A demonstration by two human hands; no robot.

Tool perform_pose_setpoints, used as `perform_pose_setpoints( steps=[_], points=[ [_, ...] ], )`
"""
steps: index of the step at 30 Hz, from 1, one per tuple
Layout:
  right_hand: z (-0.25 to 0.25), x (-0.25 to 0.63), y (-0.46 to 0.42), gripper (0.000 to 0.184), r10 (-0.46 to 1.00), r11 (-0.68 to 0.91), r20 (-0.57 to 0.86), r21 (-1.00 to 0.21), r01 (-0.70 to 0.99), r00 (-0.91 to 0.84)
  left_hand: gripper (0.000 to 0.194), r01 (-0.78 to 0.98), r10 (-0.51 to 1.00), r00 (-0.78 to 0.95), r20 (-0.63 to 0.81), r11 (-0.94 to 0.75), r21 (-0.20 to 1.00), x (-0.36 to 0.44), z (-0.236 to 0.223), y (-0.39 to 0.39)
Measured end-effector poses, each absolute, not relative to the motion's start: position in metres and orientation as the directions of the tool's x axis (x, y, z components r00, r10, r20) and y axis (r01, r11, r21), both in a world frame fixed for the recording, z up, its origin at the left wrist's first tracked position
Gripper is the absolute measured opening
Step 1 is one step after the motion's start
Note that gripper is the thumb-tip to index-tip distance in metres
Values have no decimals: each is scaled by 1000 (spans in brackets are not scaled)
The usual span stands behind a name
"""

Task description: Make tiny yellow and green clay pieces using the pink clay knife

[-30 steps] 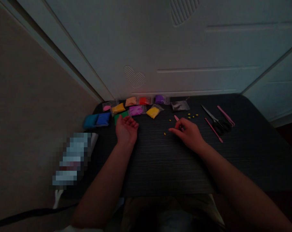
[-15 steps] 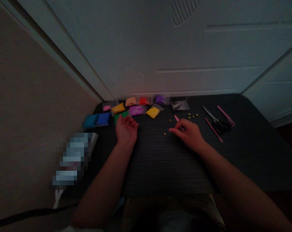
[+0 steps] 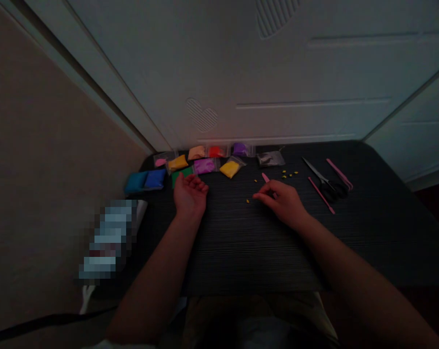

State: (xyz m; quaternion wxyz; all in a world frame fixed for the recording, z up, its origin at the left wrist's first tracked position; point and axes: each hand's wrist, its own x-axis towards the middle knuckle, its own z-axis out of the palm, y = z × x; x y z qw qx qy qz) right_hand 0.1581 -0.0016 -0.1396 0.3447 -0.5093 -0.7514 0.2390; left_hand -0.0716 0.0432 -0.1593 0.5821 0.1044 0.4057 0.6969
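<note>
My left hand (image 3: pixel 189 195) rests palm up on the dark table (image 3: pixel 241 242), its fingers loosely curled and nothing visible in them. It lies just in front of a green clay bag (image 3: pixel 181 175). My right hand (image 3: pixel 283 202) is closed on a pink tool (image 3: pixel 265 177) whose tip sticks out behind the fingers. Its forefinger points left, close to a small yellow clay bit (image 3: pixel 247 200). More yellow bits (image 3: pixel 289 173) lie scattered behind this hand.
Small bags of coloured clay line the table's back left: blue (image 3: pixel 146 180), yellow (image 3: pixel 229 168), magenta (image 3: pixel 204 166), red (image 3: pixel 215 151), purple (image 3: pixel 240 149). Black scissors (image 3: pixel 324 183) and two pink sticks (image 3: pixel 321 195) lie at the right. White cabinet doors (image 3: pixel 277 72) stand behind.
My right hand has shifted very slightly to the left. The left hand stays where it was.
</note>
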Motion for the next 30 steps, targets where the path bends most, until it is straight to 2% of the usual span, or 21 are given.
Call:
perform_pose_setpoints(
  steps=[6,14,18,24,30],
  points=[
    [-141,159,-2,28,931,364,291,-708,605,-219,28,-729,902,-289,-322,11,684,-73,-160,43],
    [-143,158,-1,18,918,396,295,-704,589,-265,28,-726,903,-289,-316,8,687,-73,-161,43],
    [-143,159,-1,19,915,404,298,-691,600,-272,28,-727,903,-288,-320,11,686,-72,-160,44],
    [-138,159,-3,29,929,369,296,-689,625,-222,29,-727,903,-292,-315,4,687,-71,-158,42],
    [-141,162,2,20,948,303,303,-771,561,-96,25,-721,912,-277,-303,11,693,-71,-159,42]
  ],
)
